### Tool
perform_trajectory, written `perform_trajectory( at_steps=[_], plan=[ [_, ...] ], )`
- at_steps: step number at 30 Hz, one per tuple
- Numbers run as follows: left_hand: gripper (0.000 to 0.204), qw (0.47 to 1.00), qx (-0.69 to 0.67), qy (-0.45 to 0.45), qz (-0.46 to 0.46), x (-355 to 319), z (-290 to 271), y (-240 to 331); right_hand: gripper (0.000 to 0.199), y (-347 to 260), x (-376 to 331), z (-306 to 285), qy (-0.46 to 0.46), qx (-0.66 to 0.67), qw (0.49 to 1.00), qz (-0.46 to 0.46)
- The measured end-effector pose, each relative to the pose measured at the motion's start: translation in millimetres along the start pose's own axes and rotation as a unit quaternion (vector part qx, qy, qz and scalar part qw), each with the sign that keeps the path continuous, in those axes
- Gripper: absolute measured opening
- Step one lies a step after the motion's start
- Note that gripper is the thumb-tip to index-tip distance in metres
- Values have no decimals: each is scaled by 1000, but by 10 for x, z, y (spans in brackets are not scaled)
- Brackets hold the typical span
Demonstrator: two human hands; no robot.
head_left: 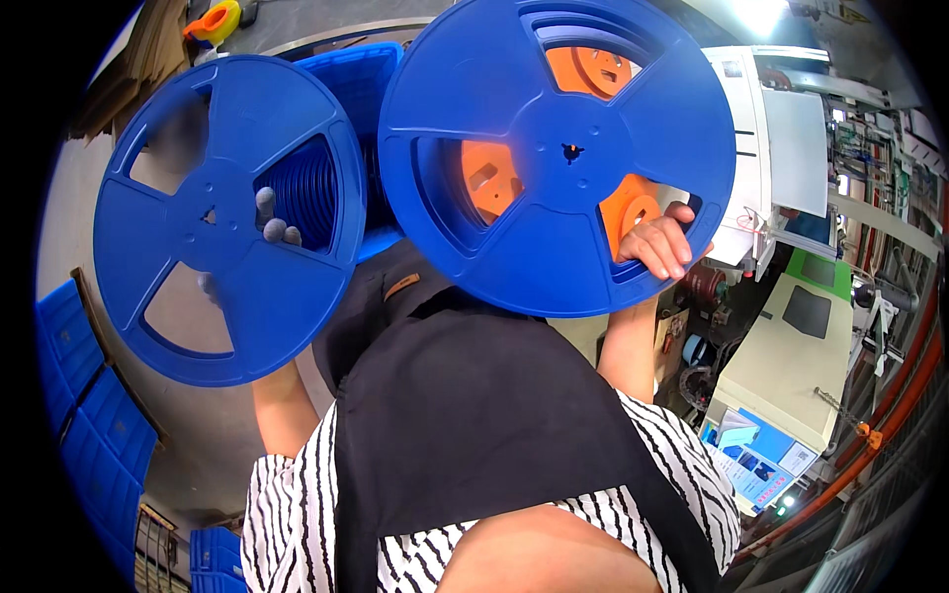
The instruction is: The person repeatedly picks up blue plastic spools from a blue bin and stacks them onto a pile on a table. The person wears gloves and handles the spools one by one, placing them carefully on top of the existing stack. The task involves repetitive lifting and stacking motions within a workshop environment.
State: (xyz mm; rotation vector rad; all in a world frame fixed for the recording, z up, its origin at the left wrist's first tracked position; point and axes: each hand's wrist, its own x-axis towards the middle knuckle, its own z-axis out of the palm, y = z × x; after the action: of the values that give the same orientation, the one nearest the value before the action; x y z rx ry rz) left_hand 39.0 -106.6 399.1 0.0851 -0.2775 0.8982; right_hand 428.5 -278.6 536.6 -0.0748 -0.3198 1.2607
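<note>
My left hand [274,228] is mostly hidden behind a blue plastic reel [261,287]. Grey-covered fingertips come through one of its cut-outs and hook over the face, so the hand grips the reel. A larger-looking blue reel [578,222] is held up on the right. Bare fingers of my right hand [657,245] wrap its flange through a cut-out near the lower right rim. Both reels face me, side by side, with a small hole at the hub. Through the right reel's cut-outs show orange parts [491,178] with slots and round hubs.
Behind the reels stands a blue crate [364,61], with more blue reels [308,203] stacked by it. Blue bins [104,435] line the left. At right are a white machine [736,128] and a beige-and-green machine [781,356]. Cardboard [133,74] and a yellow-orange object [215,22] lie upper left.
</note>
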Motion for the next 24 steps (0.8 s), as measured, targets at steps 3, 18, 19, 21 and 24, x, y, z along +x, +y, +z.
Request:
perform_trajectory(
  at_steps=[3, 18, 19, 21, 24],
  plan=[
    [86, 999, 23, 35, 25, 25, 32, -73, 47, -53, 17, -54, -19, -17, 1000, 17],
    [28, 887, 164, 398, -170, -101, -1167, -745, 59, -223, -171, -41, 208, -287, 935, -25],
    [23, 889, 90, 407, -187, -31, -1280, -803, 59, -259, -205, -61, 210, -289, 934, -20],
    [27, 866, 173, 432, -184, 77, -1462, -931, 60, -304, -254, -78, 222, -305, 926, -20],
    [45, 856, 132, 457, -201, 199, -1839, -1026, 62, -353, -293, -78, 270, -315, 909, -30]
  ],
)
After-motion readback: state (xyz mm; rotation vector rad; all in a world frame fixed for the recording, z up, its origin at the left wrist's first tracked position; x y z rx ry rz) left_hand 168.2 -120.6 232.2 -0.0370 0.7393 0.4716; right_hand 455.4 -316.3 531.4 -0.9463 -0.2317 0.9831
